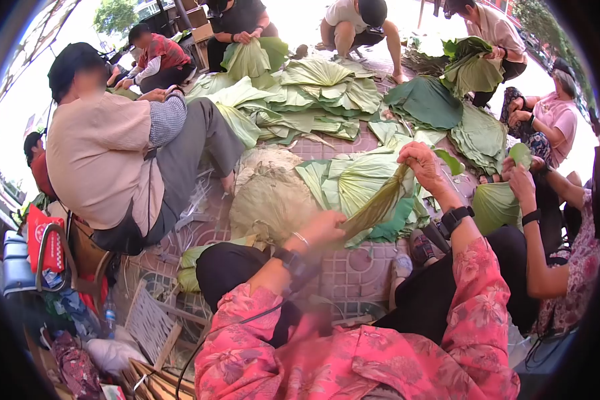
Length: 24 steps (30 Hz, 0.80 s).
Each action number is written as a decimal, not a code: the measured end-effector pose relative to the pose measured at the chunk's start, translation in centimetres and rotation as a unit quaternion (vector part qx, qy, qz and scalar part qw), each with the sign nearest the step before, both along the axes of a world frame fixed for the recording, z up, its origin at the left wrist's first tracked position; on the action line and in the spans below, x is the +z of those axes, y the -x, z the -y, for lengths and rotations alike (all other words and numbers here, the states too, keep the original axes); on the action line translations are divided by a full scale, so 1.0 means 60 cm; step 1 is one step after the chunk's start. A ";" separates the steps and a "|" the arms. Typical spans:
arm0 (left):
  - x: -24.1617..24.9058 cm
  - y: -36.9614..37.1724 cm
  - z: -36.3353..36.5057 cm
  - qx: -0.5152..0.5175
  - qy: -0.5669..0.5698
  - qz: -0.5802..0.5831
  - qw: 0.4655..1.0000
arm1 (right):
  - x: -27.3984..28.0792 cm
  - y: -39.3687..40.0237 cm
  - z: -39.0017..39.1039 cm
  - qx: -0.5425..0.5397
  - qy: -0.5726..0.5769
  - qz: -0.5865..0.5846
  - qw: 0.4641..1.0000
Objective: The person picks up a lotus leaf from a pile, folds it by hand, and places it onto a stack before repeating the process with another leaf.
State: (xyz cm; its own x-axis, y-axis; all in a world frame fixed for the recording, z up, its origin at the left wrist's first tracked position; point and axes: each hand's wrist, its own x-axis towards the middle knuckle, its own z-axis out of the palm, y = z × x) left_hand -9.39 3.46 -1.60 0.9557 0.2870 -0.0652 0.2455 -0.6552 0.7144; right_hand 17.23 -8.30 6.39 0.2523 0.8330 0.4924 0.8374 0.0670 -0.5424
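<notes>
A folded lotus leaf [379,205] stretches slantwise between my two hands, above the paved ground. My left hand [321,229] is blurred and closed on its lower left end. Higher up and to the right, my right hand [423,164] pinches the other end with bent fingers. Below and behind the held leaf lies a pile of pale green lotus leaves [343,179], fanned out flat. Just left of that pile, a dry brownish leaf stack [270,200] spreads over the bricks.
A large heap of lotus leaves [320,90] covers the ground ahead. Several people crouch around it; one in beige [103,140] sits close at left, another handles a leaf [497,207] at right. A low woven stool [150,323], a bottle [110,313] and bags stand at lower left.
</notes>
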 end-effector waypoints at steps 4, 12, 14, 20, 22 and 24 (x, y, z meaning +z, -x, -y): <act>0.023 -0.008 0.032 -0.041 0.084 -0.022 0.995 | -0.020 -0.016 -0.020 0.021 -0.029 -0.053 0.998; 0.096 -0.044 0.044 0.114 0.156 0.075 0.978 | -0.061 -0.012 -0.096 -0.058 -0.097 -0.209 0.971; 0.097 -0.056 0.021 0.169 0.195 0.079 0.963 | -0.044 0.015 -0.099 -0.010 -0.033 -0.266 0.963; 0.061 -0.080 -0.032 0.248 0.421 0.106 0.866 | 0.041 0.137 -0.014 0.128 0.179 -0.228 0.949; 0.021 -0.084 -0.051 0.232 0.528 0.154 0.802 | 0.034 0.145 0.010 0.180 0.179 -0.198 0.947; -0.012 -0.093 -0.062 0.254 0.585 0.140 0.757 | 0.034 0.146 0.034 0.227 0.204 -0.174 0.936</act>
